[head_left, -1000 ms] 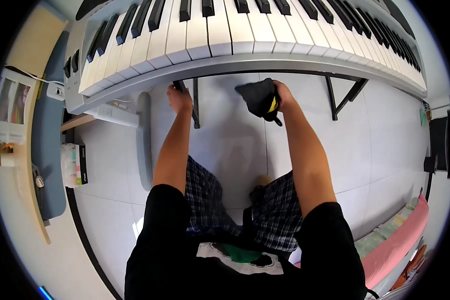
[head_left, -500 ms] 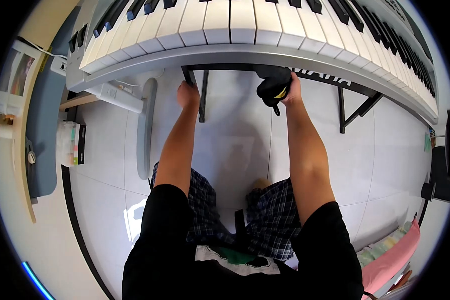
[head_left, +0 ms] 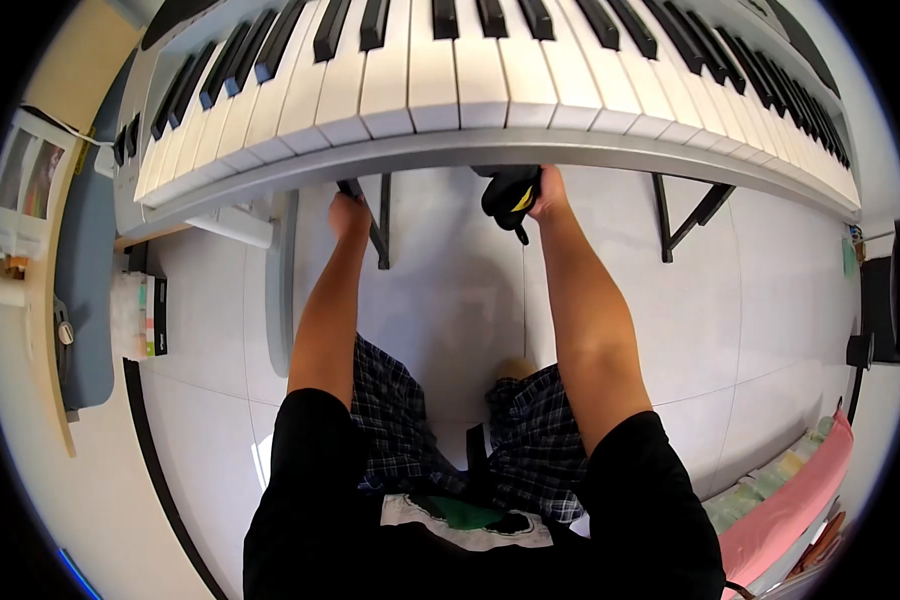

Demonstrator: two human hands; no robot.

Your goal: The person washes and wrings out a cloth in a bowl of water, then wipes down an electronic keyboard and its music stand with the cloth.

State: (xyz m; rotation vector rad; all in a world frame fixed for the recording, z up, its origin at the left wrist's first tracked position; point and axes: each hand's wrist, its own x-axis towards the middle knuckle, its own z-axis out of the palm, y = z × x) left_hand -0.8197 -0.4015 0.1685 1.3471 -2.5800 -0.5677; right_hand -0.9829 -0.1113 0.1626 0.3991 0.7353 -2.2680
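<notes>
- Right hand (head_left: pixel 549 192): clamped on a black cloth (head_left: pixel 510 190), perhaps a mitt, partly hidden under the front edge of the keyboard (head_left: pixel 433 92).
- Left hand (head_left: pixel 347 215): curled round a slanting black stand leg (head_left: pixel 378 240), below the keyboard's left part.

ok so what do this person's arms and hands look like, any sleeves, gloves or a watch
The left hand and right hand wear no gloves. Short, plain black sleeves, the left sleeve and right sleeve, cover the upper arms, leaving both forearms bare. No watch or bracelet shows. The fingers are partly hidden, so rings can't be ruled out.
</notes>
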